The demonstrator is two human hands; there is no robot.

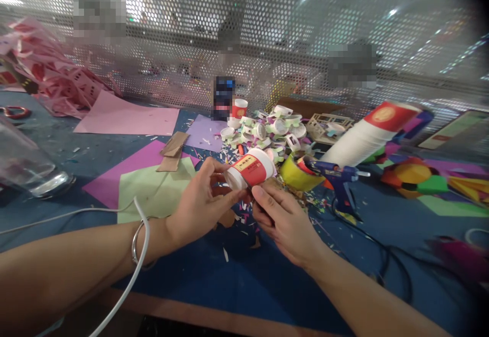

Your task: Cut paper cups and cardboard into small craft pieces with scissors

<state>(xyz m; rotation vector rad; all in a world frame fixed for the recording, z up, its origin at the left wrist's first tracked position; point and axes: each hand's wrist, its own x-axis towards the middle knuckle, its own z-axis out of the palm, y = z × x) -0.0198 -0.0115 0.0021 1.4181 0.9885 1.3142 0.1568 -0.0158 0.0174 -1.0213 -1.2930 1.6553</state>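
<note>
White and red, a paper cup [255, 168] is gripped, tilted, by the left hand [202, 199]; the right hand [280, 220] curls near its rim, around what I cannot tell.

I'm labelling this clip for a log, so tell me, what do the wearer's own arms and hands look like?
Both forearms are bare, with no sleeve in view. The left hand is ungloved, with a silvery bracelet at its wrist; a white cable crosses before that forearm. The right hand is also ungloved.
</note>
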